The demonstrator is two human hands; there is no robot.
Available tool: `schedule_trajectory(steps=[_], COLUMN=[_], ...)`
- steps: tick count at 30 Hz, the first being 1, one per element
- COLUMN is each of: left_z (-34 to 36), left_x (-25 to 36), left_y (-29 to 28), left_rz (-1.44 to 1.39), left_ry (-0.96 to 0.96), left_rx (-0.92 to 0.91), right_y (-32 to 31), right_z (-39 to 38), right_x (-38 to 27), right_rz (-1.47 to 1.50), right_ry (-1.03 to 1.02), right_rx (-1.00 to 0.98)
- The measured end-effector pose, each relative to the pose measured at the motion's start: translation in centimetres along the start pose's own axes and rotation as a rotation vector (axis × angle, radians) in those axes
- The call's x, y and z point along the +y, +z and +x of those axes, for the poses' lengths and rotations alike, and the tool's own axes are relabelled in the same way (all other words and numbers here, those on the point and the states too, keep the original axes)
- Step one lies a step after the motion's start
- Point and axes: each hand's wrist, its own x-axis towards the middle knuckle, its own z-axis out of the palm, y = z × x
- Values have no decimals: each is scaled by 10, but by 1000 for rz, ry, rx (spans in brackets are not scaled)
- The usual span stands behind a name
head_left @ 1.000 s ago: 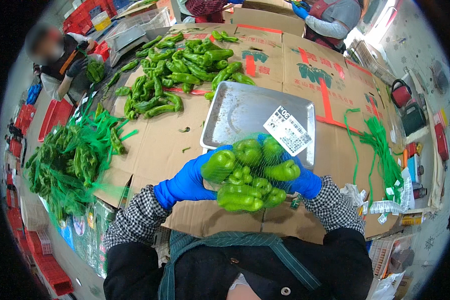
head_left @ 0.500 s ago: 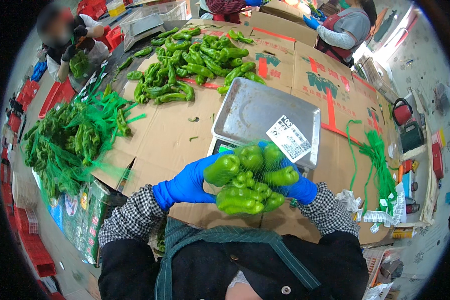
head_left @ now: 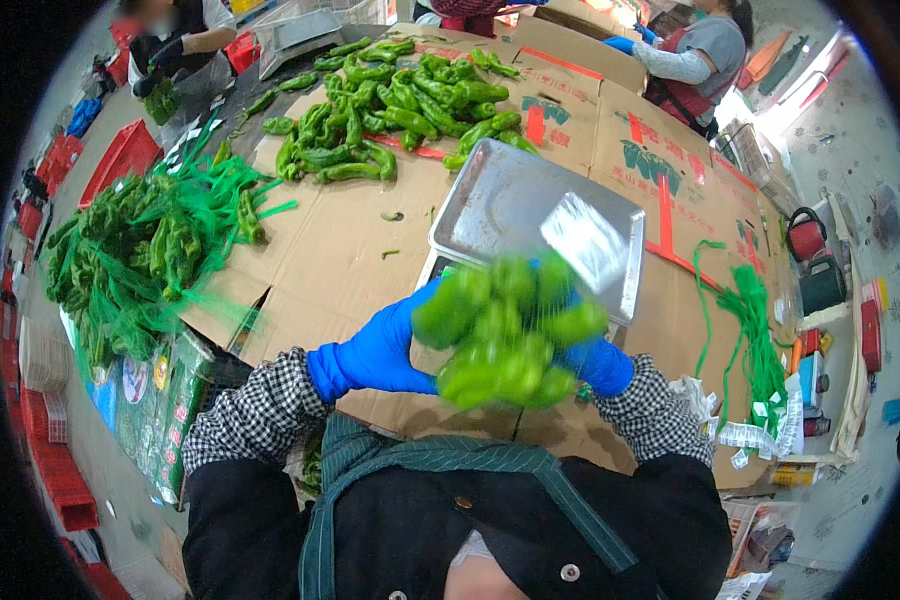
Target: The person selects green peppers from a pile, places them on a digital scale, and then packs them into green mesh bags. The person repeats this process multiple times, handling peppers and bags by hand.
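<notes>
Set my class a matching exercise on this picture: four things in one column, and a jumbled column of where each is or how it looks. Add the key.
Things
1. pepper bunch
2. metal tray
3. green strips
4. loose peppers

Places and looks
A. in a long bundle, right of everything else listed here
B. heaped on the cardboard, on the far left of the four
C. held between the blue-gloved left hand and right hand
D. silver-grey, shallow, with a raised rim

Right pairs: 1-C, 2-D, 3-A, 4-B
</notes>
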Motion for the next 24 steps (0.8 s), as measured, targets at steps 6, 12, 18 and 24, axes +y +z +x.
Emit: schedule_trajectory(steps=[6, 12, 18, 24], left_z=[77, 100, 91, 88], left_x=[-13, -38, 3, 65], left_y=[-5, 0, -3, 17], left_rz=[-599, -494, -571, -577], left_ry=[-497, -723, -656, -592], left_rx=[247, 202, 221, 347], right_y=[-1, -1, 14, 43], right_z=[18, 17, -11, -13], right_x=[-33, -45, -49, -29], right_rz=[-214, -202, -328, -1303], right_ry=[-176, -272, -281, -521], right_rx=[389, 410, 519, 543])
